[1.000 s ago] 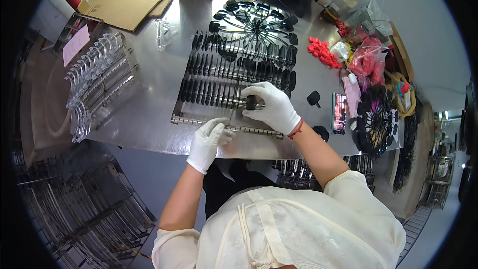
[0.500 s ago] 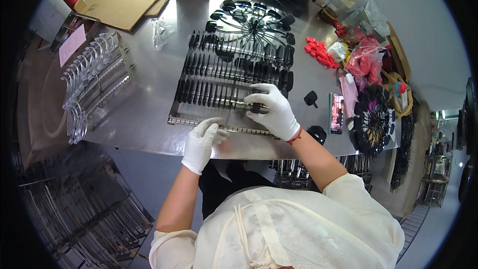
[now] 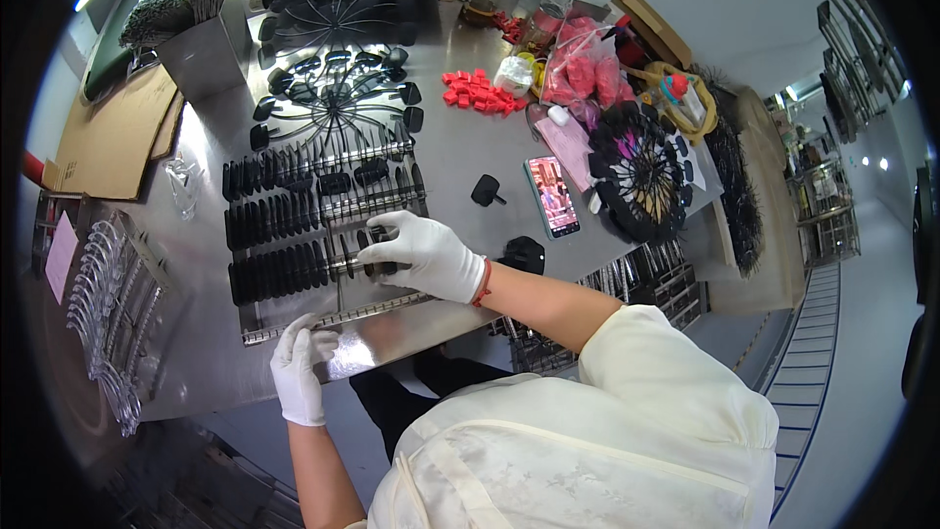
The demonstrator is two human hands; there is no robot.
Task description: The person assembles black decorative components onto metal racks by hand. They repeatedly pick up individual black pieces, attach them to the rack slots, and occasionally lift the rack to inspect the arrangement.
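Observation:
A metal rack (image 3: 253,338) lies on the steel table, holding rows of thin black paddle-shaped pieces (image 3: 281,274) on edge. My right hand (image 3: 431,260), in a white glove, reaches over the right part of the front row. Its thumb and fingers close around a few black pieces there, partly hidden by the glove. Beside the rack's front left corner is my left hand (image 3: 297,372), also gloved. Its fingers are loosely bent and apart near the slotted front rail, with nothing seen in them.
Fanned black pieces (image 3: 335,103) lie behind the rack. To the right are a loose black piece (image 3: 487,190), a phone (image 3: 552,198), red parts (image 3: 482,93) and a round black bundle (image 3: 641,171). Leftward stand a rack of clear pieces (image 3: 103,284) and cardboard (image 3: 113,137).
The view has swung, so the table and rack sit farther left and look tilted. My right hand stays at the front row's black pieces; my left hand stays by the front rail, nearer the left corner.

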